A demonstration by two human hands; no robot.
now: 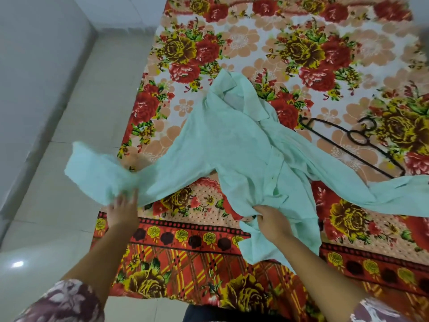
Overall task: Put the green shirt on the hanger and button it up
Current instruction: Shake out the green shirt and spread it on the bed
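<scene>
While the green shirt (232,145) lies spread on the floral blanket (325,54) – collar open and pointing away from the person, hem toward them – both hands are on it. Right hand (271,219) has its fingers curled into a bunch of fabric at the lower front, near the hem. Left hand (123,208) is at the cuff end of the left sleeve (99,173), fingers pointing up into the cloth; motion blur – can't tell whether it pinches or only touches. That sleeve reaches past the blanket edge over the tiled floor (58,217) and is itself blurred. Right sleeve (394,194) runs out to the right frame edge. Black hanger (359,142) lies flat on the blanket just right of the shirt body, beyond the right sleeve, not in the shirt.
</scene>
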